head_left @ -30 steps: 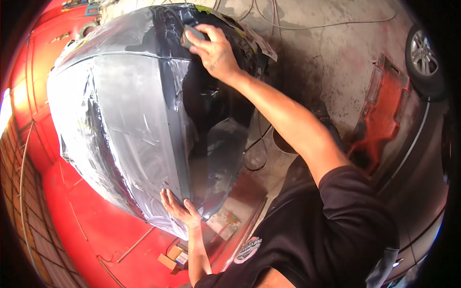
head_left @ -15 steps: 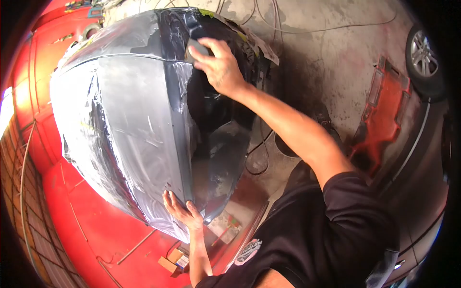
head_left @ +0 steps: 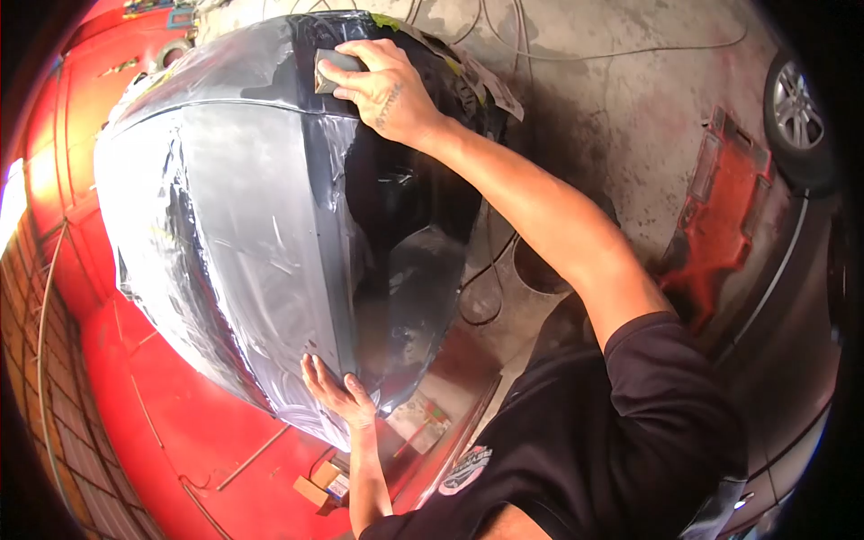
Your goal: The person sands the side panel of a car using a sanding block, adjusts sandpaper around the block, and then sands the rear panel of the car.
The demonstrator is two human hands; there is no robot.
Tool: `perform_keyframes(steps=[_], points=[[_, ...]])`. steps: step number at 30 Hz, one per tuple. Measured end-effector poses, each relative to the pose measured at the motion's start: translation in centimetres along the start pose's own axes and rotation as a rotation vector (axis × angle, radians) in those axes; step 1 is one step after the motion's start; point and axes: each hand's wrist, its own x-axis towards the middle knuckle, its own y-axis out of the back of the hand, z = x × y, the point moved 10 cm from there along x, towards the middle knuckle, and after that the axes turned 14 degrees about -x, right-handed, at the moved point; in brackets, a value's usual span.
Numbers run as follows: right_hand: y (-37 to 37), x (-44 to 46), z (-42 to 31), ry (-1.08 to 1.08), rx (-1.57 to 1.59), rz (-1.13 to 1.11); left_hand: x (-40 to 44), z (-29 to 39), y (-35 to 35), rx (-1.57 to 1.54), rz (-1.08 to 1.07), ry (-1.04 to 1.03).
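Observation:
My right hand (head_left: 389, 93) grips a grey sanding block (head_left: 324, 74) and presses it on the dark, wet-looking upper part of a car body (head_left: 261, 189). The fingers curl over the block's top and hide part of it. Lower down, my left hand (head_left: 338, 393) lies flat on the grey panel near its lower edge, fingers stretched and thumb apart, holding nothing. The car's surface is patchy grey and black with whitish wet smears, and a seam runs across it below the block.
A red bumper-like part (head_left: 724, 207) lies on the concrete floor to the right, beside a dark car's wheel (head_left: 796, 103). A hose (head_left: 621, 54) crosses the floor at the top. Near my legs stands a dark bucket (head_left: 540, 270). A small cardboard box (head_left: 315, 490) sits at the lower left.
My right hand has slid the sanding block up and to the left, across the dark part of the panel. My left hand has stayed nearly in place on the panel.

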Motion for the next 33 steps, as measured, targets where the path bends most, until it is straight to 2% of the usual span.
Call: perform_keyframes(steps=[4, 8, 12, 14, 17, 21, 26, 30, 33], points=[[0.4, -4.2, -0.4, -0.135, 0.113, -0.080, 0.3, -0.1, -0.1, 0.020, -0.003, -0.014], [-0.4, -0.3, 0.0, -0.022, -0.015, -0.023, -0.1, -0.5, 0.0, -0.002, 0.002, -0.005], [0.7, -3.1, -1.3, -0.128, 0.086, -0.028, 0.1, -0.2, 0.1, 0.043, -0.014, -0.013], [0.6, -2.3, -1.0, -0.050, 0.046, -0.007, 0.2, -0.2, 0.2, 0.024, -0.007, -0.014], [-0.6, -0.3, -0.2, -0.071, -0.028, -0.002, -0.1, -0.2, 0.0, 0.020, -0.003, -0.003], [0.7, -3.8, -1.2, -0.159, 0.088, -0.006, 0.1, -0.3, 0.1, 0.016, -0.003, -0.009], [-0.5, 0.5, 0.5, -0.038, -0.032, -0.004, -0.3, -0.3, 0.1, 0.006, -0.003, 0.016], [1.2, -4.1, -0.8, -0.127, 0.027, -0.050, 0.1, -0.4, 0.1, 0.009, 0.001, 0.001], [0.8, -3.1, -0.4, -0.072, 0.009, -0.043, 0.2, -0.4, 0.2, -0.003, -0.003, 0.014]])
